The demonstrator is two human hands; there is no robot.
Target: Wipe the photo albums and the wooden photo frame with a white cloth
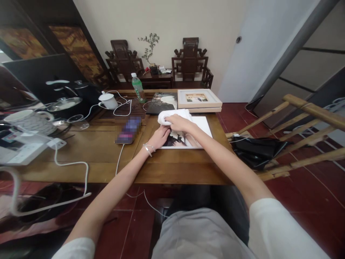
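Wooden surface holds a phone on a white cable, left of the hands. The left hand lies flat and open, pressing the photo print down. The right hand is closed around a white cloth, resting on the print. A framed picture sits behind.

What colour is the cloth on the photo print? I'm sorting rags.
White; the soft crumpled cloth shows best in the head view, under the right hand.

right hand grips white cloth | left hand steadies photo print
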